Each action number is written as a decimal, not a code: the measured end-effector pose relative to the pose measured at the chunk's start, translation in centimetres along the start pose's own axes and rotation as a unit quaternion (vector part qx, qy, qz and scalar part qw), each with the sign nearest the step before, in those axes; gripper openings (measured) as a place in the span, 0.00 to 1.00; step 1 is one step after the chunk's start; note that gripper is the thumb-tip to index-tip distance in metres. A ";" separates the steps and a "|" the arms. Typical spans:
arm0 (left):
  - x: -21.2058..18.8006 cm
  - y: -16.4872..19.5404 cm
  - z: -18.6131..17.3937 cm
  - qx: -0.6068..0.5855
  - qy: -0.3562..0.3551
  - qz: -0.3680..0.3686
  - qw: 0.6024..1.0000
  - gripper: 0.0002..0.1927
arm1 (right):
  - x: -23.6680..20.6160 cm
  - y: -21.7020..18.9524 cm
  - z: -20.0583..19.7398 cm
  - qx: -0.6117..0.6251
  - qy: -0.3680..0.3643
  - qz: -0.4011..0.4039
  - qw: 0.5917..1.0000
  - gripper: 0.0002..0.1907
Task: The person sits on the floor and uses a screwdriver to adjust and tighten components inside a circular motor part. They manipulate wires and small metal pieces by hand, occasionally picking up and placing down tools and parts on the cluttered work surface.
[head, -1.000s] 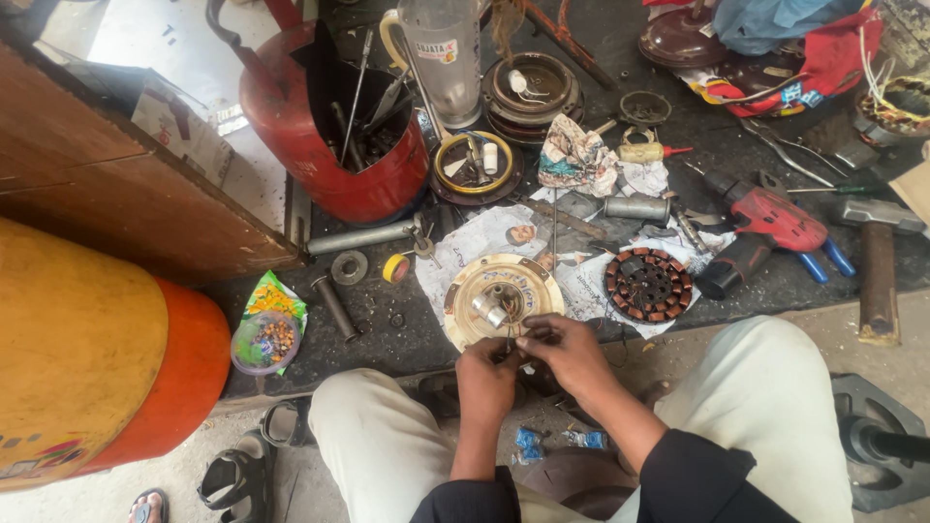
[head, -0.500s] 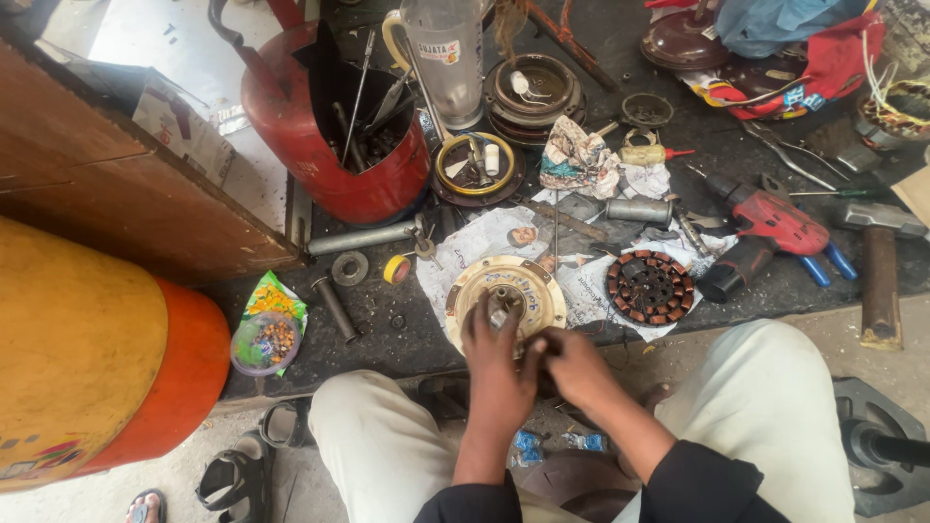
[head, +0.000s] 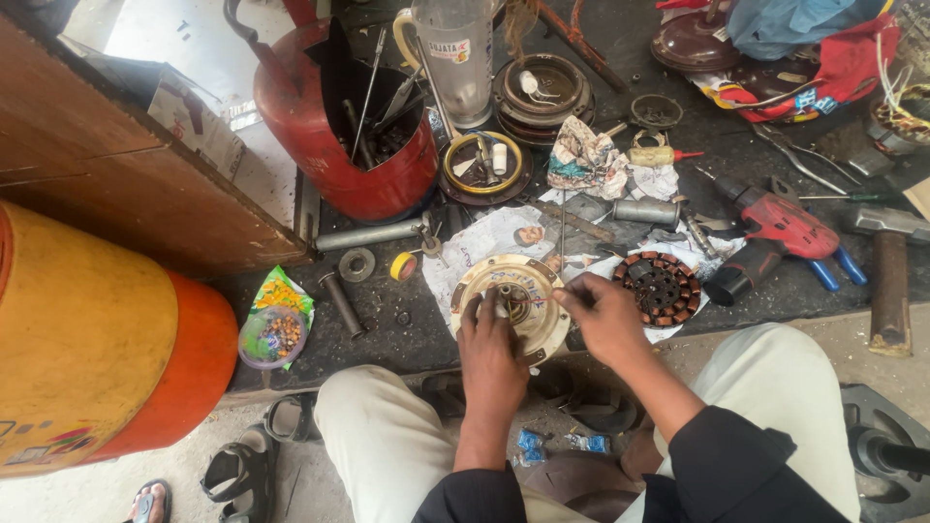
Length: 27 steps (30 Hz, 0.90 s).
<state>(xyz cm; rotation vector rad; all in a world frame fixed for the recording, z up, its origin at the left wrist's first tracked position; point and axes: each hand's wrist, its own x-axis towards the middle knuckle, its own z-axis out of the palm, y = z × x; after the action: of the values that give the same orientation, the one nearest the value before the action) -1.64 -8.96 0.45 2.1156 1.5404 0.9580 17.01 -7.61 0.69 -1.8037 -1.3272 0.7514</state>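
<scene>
Pressing my left hand flat, grip open, on 1 round brass motor cover lying on newspaper btwn my knees. Right hand, grip pinched shut on 1 thin wire at its hub. 1 copper-wound stator just beside, 1 red drill further rt.

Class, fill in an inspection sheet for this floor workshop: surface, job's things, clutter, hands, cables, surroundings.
Surface: dark floor mat, scattered with small parts.
Job's things: round cream motor cover lying on newspaper; copper-wound stator beside it.
Clutter: red tool bucket, red drill, hammer, clear jug.
Hands: left hand rests on the cover; right hand pinches something thin at its centre.
Cables: nothing seen.
Surroundings: orange-yellow drum, wooden cabinet.
</scene>
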 end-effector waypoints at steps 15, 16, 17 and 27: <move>-0.2 1.6 -3.2 -0.112 -0.005 0.033 0.993 0.21 | -3.0 -2.3 0.7 0.034 -0.093 -0.084 0.992 0.10; -0.3 1.6 -2.9 -0.137 0.005 0.050 0.989 0.22 | -3.2 -2.1 1.0 0.045 -0.106 -0.093 0.989 0.09; -0.2 1.5 -2.5 -0.125 0.010 0.042 0.991 0.19 | -3.2 -1.9 1.2 0.043 -0.117 -0.062 0.990 0.10; 0.4 -0.1 -1.0 -0.145 0.046 0.009 0.988 0.08 | -2.6 -2.0 1.6 0.364 -0.124 0.249 0.889 0.17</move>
<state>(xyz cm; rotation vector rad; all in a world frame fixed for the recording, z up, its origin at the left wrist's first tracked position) -2.36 -8.64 1.25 1.9065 1.3307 1.2216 13.92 -9.42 1.51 -1.4363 -0.5576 1.5609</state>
